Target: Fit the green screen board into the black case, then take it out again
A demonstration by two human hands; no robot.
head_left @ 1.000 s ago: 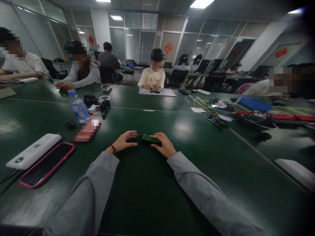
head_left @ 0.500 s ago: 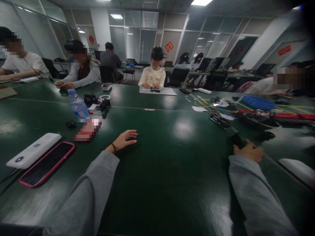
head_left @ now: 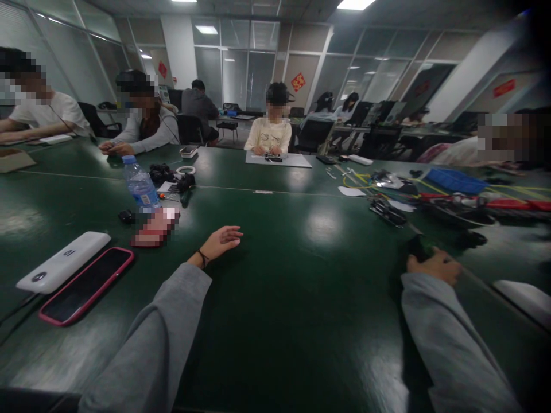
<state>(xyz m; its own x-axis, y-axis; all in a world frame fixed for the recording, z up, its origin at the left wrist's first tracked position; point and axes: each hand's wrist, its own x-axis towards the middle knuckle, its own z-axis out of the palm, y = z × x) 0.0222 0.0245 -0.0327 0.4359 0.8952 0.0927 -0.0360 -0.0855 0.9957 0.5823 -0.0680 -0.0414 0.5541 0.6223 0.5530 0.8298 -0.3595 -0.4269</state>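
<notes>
The person in the grey sweatshirt is sitting at a big dark green glossy desk (head_left: 275, 298) with both arms stretched out over it. The left hand (head_left: 219, 241) is resting on the desk surface, fingers loosely spread and relaxed, not holding anything; there's a thin dark band on that wrist. The right hand (head_left: 434, 265) is lying way out to the right side, fingers curled around a small dark flat object (head_left: 416, 246) that's poking out past the knuckles. It's too dark and blurry over there to tell exactly what the object is, but it's sitting on the desk with the hand wrapped on it.

Off to the left, well apart from the left hand, a white oblong power bank (head_left: 64, 261) and a black smartphone in a pink case (head_left: 86, 285) are lying side by side. Further back a clear plastic water bottle with a blue cap (head_left: 140, 184) is standing upright, with a pile of black gadgets (head_left: 172, 178) just behind it. Past the right hand there's a tangle of red and yellow cables (head_left: 473, 201) and a blue flat tray (head_left: 454, 180).

Other people are sitting around the far edge of the desk, one in a cream top (head_left: 269, 133) working over a grey mat (head_left: 279, 160).
</notes>
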